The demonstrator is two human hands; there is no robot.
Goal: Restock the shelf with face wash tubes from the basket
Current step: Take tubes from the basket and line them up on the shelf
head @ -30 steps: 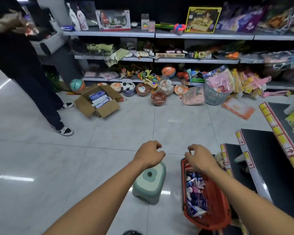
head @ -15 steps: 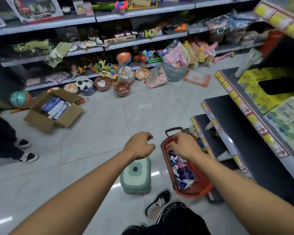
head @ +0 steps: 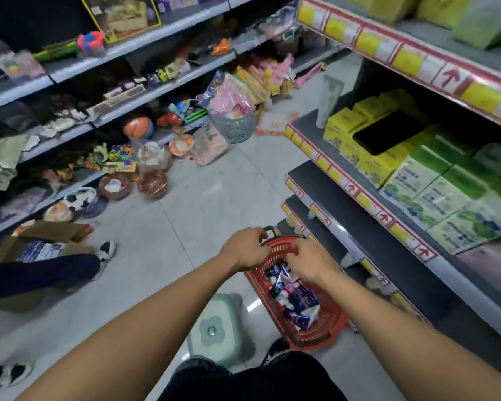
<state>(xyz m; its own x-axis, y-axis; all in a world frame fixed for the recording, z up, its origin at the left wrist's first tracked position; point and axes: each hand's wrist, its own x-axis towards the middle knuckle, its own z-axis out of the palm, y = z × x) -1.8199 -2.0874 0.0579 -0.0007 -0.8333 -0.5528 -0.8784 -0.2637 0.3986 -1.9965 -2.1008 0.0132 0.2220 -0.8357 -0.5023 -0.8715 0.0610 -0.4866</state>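
Two hands met over the red basket (head: pixel 324 325) on the floor. My left hand (head: pixel 245 250), at its ten o'clock rim, had fingers curled; whether that grip held anything I could not tell. My right hand (head: pixel 308 263), curled at twelve o'clock, reached among the face wash tubes (head: pixel 297 302), its catch hidden. Light, soft, probably slick: best pinched mid-body. The shelf (head: pixel 368 227) waited at three o'clock.

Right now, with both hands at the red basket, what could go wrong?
The red basket sits on the floor right beside the green stool, so a step back might trip on either. The tubes lie heaped, so the right hand could drag extra ones out. Another person's leg is close on the left and might get bumped.
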